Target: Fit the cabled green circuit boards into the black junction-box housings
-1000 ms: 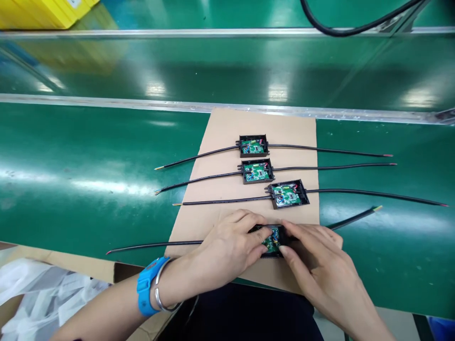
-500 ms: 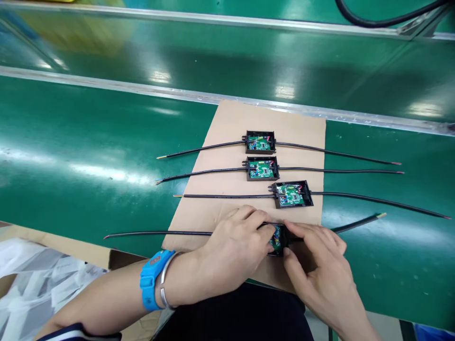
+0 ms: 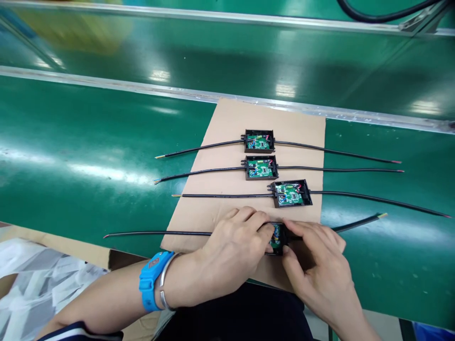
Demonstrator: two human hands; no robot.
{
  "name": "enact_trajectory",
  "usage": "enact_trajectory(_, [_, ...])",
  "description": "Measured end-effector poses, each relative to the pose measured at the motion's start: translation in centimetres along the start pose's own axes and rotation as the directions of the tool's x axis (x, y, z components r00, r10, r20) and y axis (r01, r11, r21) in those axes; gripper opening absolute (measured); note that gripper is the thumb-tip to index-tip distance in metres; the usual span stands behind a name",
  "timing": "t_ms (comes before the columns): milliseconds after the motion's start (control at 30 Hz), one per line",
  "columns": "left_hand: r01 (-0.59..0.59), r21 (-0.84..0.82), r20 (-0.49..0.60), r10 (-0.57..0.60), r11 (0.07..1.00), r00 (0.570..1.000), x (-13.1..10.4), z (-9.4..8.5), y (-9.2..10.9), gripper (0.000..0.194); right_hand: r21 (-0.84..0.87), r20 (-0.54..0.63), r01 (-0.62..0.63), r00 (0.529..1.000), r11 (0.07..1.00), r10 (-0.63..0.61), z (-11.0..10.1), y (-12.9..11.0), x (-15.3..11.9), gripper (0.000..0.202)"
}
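A black open box with a green circuit board point(image 3: 276, 237) lies at the near part of the cardboard sheet point(image 3: 238, 113), a black cable leaving each side. My left hand point(image 3: 236, 248), with a blue strap point(image 3: 151, 282) and a silver bangle at the wrist, covers the box's left part, its fingers closed on it. Thumb and forefinger of my right hand point(image 3: 318, 260) grip the box's right end. Beyond my hands lie three similar open boxes, the top one point(image 3: 259, 141), the middle one point(image 3: 261, 168) and the nearest one point(image 3: 292, 193), each with cables both ways.
The green table point(image 3: 88, 142) has a metal strip point(image 3: 142, 87) along its back. At the lower left, a cardboard box point(image 3: 64, 244) holds white translucent wrapping point(image 3: 31, 284). A thick black cable point(image 3: 387, 18) hangs at the upper right.
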State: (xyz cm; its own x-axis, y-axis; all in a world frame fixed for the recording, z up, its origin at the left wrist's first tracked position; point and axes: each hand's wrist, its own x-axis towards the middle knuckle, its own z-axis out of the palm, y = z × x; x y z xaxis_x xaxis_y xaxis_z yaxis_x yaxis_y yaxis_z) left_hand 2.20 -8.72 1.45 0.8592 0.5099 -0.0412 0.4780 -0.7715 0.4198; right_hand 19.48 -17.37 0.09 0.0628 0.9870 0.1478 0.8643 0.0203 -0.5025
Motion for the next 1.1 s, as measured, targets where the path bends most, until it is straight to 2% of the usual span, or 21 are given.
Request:
enact_trajectory(200, [-0.031, 0.086, 0.072, 0.024, 0.996, 0.997, 0.9, -0.9, 0.7, 0.019, -0.054, 0.061, -0.128, 0.989, 0.990, 0.131, 0.5, -1.0, 1.6, 0.025])
enact_trajectory(367, [-0.003, 0.117, 0.116, -0.010, 0.993, 0.993, 1.2, -1.5, 1.2, 0.017, -0.079, 0.082, -0.123, 0.988, 0.989, 0.129, 1.1, -1.4, 2.5, 0.028])
enact_trajectory(533, [-0.008, 0.094, 0.028, 0.006, 0.996, 1.000, 0.4, -0.4, 0.4, 0.014, -0.061, 0.028, -0.129, 0.991, 0.990, 0.131, 1.2, -1.2, 2.3, 0.028])
enact_trajectory(700, [-0.005, 0.012, -0.013, 0.005, 1.000, 1.000, 0.3, -0.2, -0.2, 0.027, 0.016, -0.010, -0.091, 0.996, 0.996, 0.091, 0.1, -0.4, 0.9, 0.030])
enact_trajectory(800, [0.000, -0.010, -0.039, 0.000, 1.000, 0.999, 0.8, -0.1, 0.0, 0.027, 0.021, 0.021, -0.059, 0.998, 0.998, 0.059, -0.5, 0.2, 0.2, 0.035])
enact_trajectory(867, [0.006, -0.004, -0.093, -0.006, 1.000, 0.996, 1.2, 0.3, 0.2, 0.023, 0.041, 0.028, -0.045, 0.999, 0.998, 0.044, -0.6, 0.4, 0.0, 0.039])
enact_trajectory(967, [0.030, 0.026, -0.171, -0.025, 0.999, 0.985, 1.6, 1.1, 0.7, 0.016, 0.075, -0.016, -0.033, 0.999, 0.997, 0.035, -0.2, 0.5, -0.2, 0.039])
enact_trajectory(1100, [0.055, 0.049, -0.185, -0.045, 0.997, 0.982, 1.8, 1.5, 1.2, 0.014, 0.063, -0.094, -0.038, 0.995, 0.997, 0.043, 0.4, 0.2, -0.3, 0.036])
